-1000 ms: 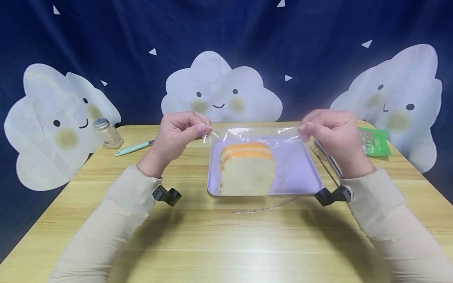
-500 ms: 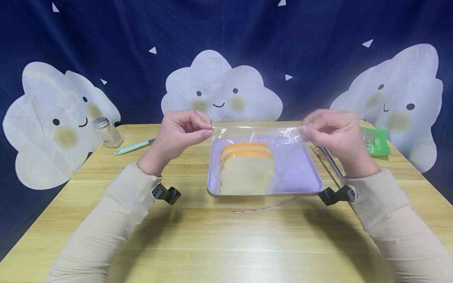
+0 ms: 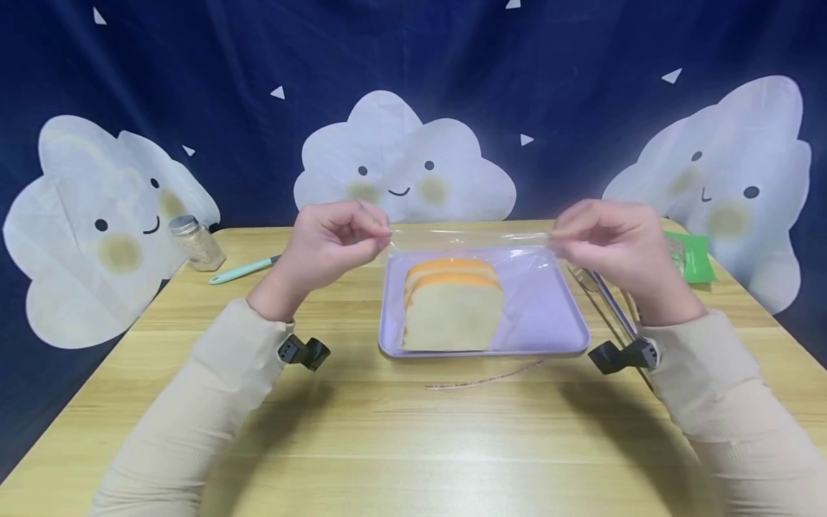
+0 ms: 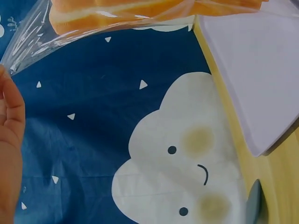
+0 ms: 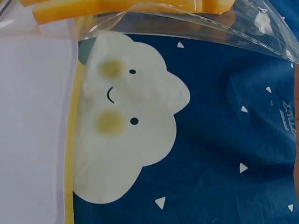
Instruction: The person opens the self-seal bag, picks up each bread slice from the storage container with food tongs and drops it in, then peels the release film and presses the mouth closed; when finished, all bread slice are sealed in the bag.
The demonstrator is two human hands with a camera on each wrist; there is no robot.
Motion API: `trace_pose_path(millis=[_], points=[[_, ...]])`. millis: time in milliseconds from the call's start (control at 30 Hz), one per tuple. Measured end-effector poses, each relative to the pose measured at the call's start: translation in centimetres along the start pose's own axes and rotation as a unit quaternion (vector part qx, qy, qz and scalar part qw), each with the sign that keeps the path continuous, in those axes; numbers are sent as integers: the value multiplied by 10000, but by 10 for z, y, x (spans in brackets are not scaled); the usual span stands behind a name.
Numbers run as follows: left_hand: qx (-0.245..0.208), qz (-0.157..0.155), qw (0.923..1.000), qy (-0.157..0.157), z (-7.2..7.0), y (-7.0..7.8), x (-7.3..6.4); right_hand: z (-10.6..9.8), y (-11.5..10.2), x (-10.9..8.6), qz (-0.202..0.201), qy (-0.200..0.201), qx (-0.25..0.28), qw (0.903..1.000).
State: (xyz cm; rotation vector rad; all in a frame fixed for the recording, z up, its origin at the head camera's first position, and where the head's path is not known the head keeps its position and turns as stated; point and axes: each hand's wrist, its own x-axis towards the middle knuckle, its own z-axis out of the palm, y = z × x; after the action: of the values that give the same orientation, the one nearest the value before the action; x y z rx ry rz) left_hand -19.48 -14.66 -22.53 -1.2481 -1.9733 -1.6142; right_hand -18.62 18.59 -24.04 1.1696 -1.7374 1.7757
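Note:
A clear plastic bag point(image 3: 465, 240) with bread slices point(image 3: 452, 312) inside hangs between both hands. My left hand point(image 3: 329, 240) pinches its upper left corner between thumb and fingers. The opposite corner is pinched by my right hand point(image 3: 614, 244). The bag's top edge is stretched nearly straight. Behind and below the bread lies a lavender tray point(image 3: 539, 309). In the left wrist view, the orange crust point(image 4: 117, 16) shows through the film, with part of the left hand point(image 4: 10, 123) at the edge. Only a sliver of the right hand point(image 5: 296, 140) appears in the right wrist view.
A thin torn strip point(image 3: 484, 380) lies in front of the tray. On the left are a lidded jar point(image 3: 197, 244) and a teal-handled tool point(image 3: 242, 271). Metal tongs point(image 3: 610, 301) and a green packet point(image 3: 694, 257) lie on the right, partly hidden by the right hand.
My right hand has shifted slightly to the right, and the bag's top edge looks straighter and tighter. The bread has risen a little. My left hand has barely moved.

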Motion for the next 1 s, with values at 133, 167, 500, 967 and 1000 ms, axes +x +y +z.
trace_pose_path(millis=[133, 167, 500, 967, 1000], points=[[223, 72, 9996, -157, 2, 4, 5, -5, -1, -2, 372, 32, -402, 9985], [248, 92, 9995, -200, 3, 4, 7, -6, -1, -3, 437, 21, -640, 9970], [847, 483, 9948, -303, 13, 7, 15, -9, 7, 0, -322, -182, -3153, 9483], [1746, -206, 9775, -1165, 31, 25, 43, 4, 14, 11, 946, -219, -2906, 9519], [1756, -216, 9766, -1224, 32, 27, 45, 11, 10, 16, 909, -383, -2720, 9572]])
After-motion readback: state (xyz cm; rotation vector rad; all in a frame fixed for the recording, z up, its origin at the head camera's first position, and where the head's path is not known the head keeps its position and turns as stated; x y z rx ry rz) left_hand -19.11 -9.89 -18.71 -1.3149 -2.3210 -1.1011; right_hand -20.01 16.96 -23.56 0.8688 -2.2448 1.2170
